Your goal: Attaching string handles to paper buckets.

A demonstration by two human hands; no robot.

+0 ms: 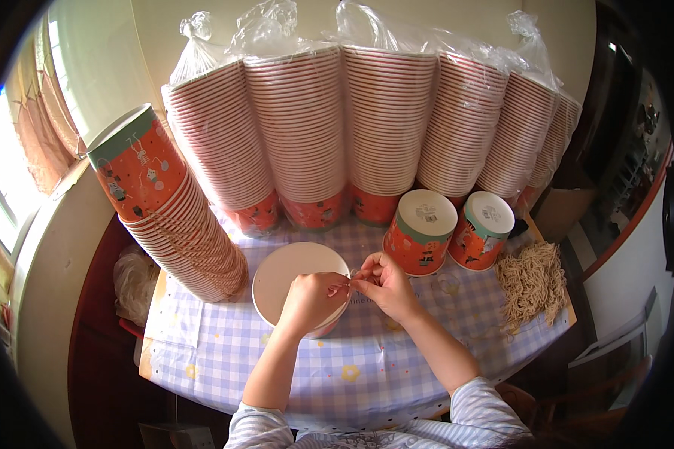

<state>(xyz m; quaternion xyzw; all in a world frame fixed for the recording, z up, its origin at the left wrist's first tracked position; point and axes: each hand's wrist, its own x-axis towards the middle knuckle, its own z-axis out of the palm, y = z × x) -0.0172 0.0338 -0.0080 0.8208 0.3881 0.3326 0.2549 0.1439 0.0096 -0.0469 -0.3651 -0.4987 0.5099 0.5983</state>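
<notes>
Working two-handed over the table, bare forearms rising from striped sleeves point(487, 408) at the lower edge. Meeting fingertip to fingertip at the right rim of an upturned cup point(286, 271), set white base up on the checked tablecloth point(382, 374), in front of the body, a bit left of centre.

With the left hand point(311, 297): running up steeply from the forearm, then angling right at the wrist. Held back upward over the right part of the white base, fingers bunched, tips pointing right. Closed, pinching a thin strand point(350, 279).

With the right hand point(386, 286): slanting in from lower right, pointing up and left, just beside the cup's rim. Bent at the index, thumb set below it, likewise pinching at the strand. Can't tell how the strand runs between the fingers; too fine and partly covered.

Around that: to the left, near the cup, a tall nested cup stack point(213, 258), upside down, with beige strands along its side. To the right, two upturned orange-red cups point(418, 251) side by side, then a heap of beige string point(532, 284) near the table's right edge. Behind, a row of cup stacks point(299, 135) in clear plastic bags.
</notes>
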